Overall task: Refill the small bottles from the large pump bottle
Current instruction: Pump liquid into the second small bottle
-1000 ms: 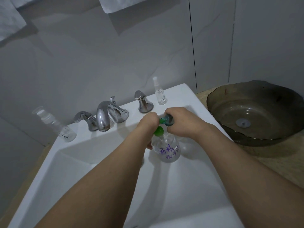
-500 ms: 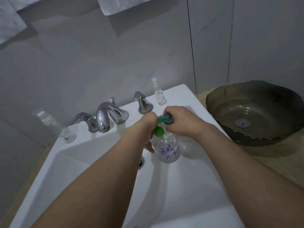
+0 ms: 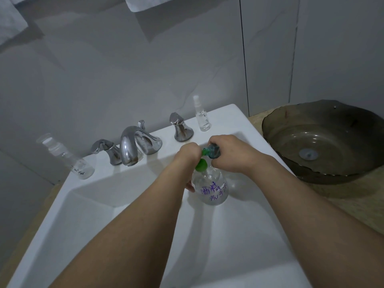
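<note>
Teal small bottle [image 3: 212, 151] lies gripped in right hand [image 3: 232, 152] fingers; left hand [image 3: 187, 156] grips the pump bottle [image 3: 212, 187].

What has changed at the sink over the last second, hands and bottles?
Almost nothing. The left hand still presses the large pump bottle at its green pump, and the right hand still grips the small teal bottle at the nozzle. Nothing was picked up or let go. The capped spray bottle and the tilted empty bottle on the basin rim stayed put.
</note>
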Demonstrator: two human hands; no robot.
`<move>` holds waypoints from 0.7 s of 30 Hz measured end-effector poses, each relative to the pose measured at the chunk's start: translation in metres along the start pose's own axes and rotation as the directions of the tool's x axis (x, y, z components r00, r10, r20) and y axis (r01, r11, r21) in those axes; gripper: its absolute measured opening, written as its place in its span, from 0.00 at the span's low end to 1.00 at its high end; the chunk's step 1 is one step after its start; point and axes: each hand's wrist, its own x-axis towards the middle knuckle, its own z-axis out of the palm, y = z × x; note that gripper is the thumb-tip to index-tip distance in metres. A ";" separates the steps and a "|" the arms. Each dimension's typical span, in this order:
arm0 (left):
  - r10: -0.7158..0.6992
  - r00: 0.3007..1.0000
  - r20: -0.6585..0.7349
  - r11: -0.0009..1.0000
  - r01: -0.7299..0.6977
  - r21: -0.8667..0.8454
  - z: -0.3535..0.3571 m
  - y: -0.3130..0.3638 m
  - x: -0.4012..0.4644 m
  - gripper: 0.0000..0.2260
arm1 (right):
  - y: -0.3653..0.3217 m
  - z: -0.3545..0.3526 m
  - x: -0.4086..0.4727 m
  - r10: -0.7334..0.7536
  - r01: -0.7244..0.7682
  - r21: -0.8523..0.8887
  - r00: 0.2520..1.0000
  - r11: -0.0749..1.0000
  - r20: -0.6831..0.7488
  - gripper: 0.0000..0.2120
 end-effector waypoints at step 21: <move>-0.131 0.990 0.044 0.989 0.127 0.082 -0.008 -0.001 0.000 0.21 | -0.002 -0.006 -0.001 -0.004 0.006 0.047 0.999 0.999 -0.044 0.10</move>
